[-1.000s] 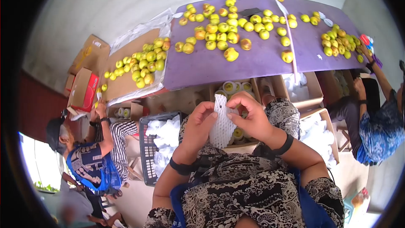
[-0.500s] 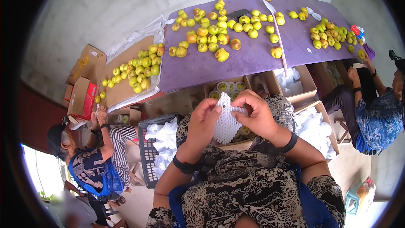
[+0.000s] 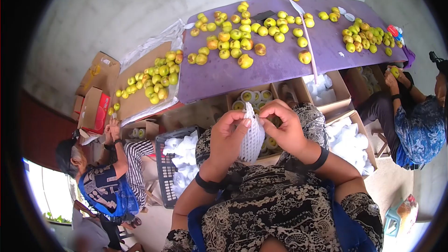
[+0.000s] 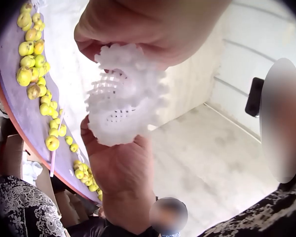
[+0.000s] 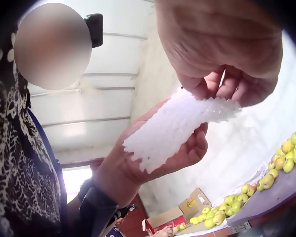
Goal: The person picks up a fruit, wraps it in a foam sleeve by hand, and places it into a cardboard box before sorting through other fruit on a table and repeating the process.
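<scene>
A white foam net sleeve (image 3: 252, 142) hangs upright between both hands in the head view, gathered to a narrow tip at its top. My left hand (image 3: 224, 139) pinches its upper left side between thumb and fingers. On the opposite side, my right hand (image 3: 287, 129) pinches the upper edge. Looking into the sleeve (image 4: 126, 106) from the left wrist, I see a hollow inside with open mesh holes and a scalloped rim. The right wrist view shows the sleeve (image 5: 165, 131) lying across the left palm, its far end gripped by the right fingertips.
Yellow-green apples (image 3: 245, 60) lie scattered on the purple table (image 3: 210, 81) ahead. Below its edge, a carton holds netted apples (image 3: 247, 95). White nets fill a black crate (image 3: 166, 172) at left and a box at right. Seated people work at both sides; the right one holds an apple (image 3: 395, 71).
The sleeve has gone from a broad, flat face to a narrower, more upright shape between my fingers. The person at right has brought an apple from the table to their lap.
</scene>
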A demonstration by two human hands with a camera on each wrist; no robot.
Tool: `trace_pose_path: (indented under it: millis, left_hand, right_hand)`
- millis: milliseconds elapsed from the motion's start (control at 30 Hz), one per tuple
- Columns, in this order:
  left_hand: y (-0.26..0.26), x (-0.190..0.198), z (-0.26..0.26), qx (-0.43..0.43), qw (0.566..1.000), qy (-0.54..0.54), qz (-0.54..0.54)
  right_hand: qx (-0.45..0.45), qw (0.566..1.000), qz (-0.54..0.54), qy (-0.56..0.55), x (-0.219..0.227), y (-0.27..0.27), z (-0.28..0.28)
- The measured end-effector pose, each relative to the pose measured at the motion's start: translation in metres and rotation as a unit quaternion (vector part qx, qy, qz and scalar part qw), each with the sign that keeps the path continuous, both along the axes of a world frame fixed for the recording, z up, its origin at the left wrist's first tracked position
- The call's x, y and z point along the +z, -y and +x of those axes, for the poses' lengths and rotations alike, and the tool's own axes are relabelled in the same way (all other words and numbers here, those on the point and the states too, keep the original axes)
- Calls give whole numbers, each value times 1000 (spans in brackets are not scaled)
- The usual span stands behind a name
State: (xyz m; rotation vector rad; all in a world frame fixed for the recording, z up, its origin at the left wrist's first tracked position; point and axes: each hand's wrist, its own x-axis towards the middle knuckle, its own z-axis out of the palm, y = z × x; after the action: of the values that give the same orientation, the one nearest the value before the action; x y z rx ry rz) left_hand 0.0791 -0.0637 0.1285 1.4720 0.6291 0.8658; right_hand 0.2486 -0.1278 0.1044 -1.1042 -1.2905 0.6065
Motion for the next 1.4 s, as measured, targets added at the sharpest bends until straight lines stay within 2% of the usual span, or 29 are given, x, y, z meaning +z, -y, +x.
trace_pose_path:
  millis: [67,267,600,900,1000,1067,1100,1167,1200,1267,1300,1333,1400]
  left_hand:
    - [0,-3,-1,14,1000,-7,24]
    - [-1,-5,-2,51,989,-32,133]
    - [-1,-4,-3,91,977,-41,187]
    - [-7,-11,-8,117,976,-62,171]
    - [-16,-20,-17,148,975,-53,158]
    - [-18,-21,-26,147,980,-52,126]
    - [-19,-22,-30,158,980,-48,111]
    - [-22,-25,-37,176,979,-44,96]
    - [-22,-27,-41,177,979,-41,93]
    - [-23,-31,-47,192,978,-43,66]
    - [-24,-34,-50,198,976,-52,72]
    - [-24,-36,-53,199,976,-49,70]
    - [-25,-39,-58,214,972,-66,70]
  right_hand:
    - [-76,985,104,114,10,1,0]
    - [-144,957,157,195,19,1,-4]
    - [-169,946,161,224,18,-5,-9]
    - [-141,970,122,157,13,-9,-3]
    - [-152,960,78,223,-1,-23,24]
    - [-193,954,8,228,-25,-44,52]
    - [-191,953,5,233,-36,-54,67]
    - [-191,939,-93,271,-58,-76,97]
    - [-190,938,-94,276,-70,-86,109]
    - [-197,906,-171,334,-96,-107,131]
    - [-209,876,-191,391,-110,-117,141]
    - [-209,875,-191,394,-116,-126,146]
    - [-207,823,-322,420,-129,-141,154]
